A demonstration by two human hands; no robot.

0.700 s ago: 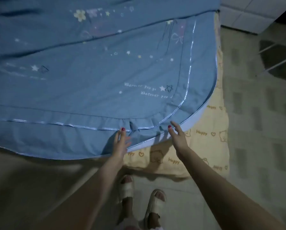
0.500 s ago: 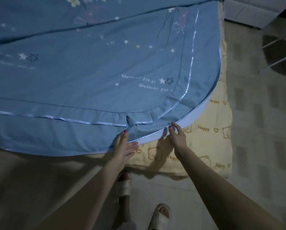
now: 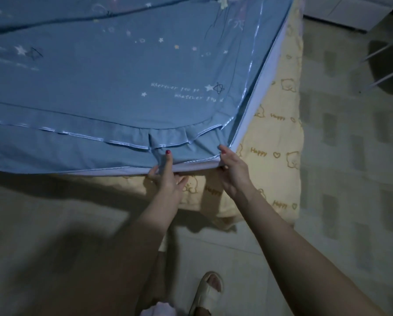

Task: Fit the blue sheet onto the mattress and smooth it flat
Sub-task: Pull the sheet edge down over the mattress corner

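The blue sheet (image 3: 104,83), printed with stars and white writing, lies spread over the mattress (image 3: 275,142), whose yellow bear-print cover shows at the near right corner. My left hand (image 3: 168,176) pinches the sheet's near hem, with one finger on top and the thumb and other fingers below it. My right hand (image 3: 233,169) grips the sheet's rounded corner, its fingers curled under the edge. A ruffled, shiny trim runs just above both hands.
Tiled floor (image 3: 355,179) lies to the right of the bed, with thin metal legs (image 3: 387,76) at the far right. My sandalled foot (image 3: 208,290) stands on the floor below the mattress corner. A pale surface (image 3: 42,224) spreads at the lower left.
Both hands have gone from touching the hem with spread fingers to taking hold of it. The sheet's corner is now pulled further toward the mattress corner, and the view has moved closer.
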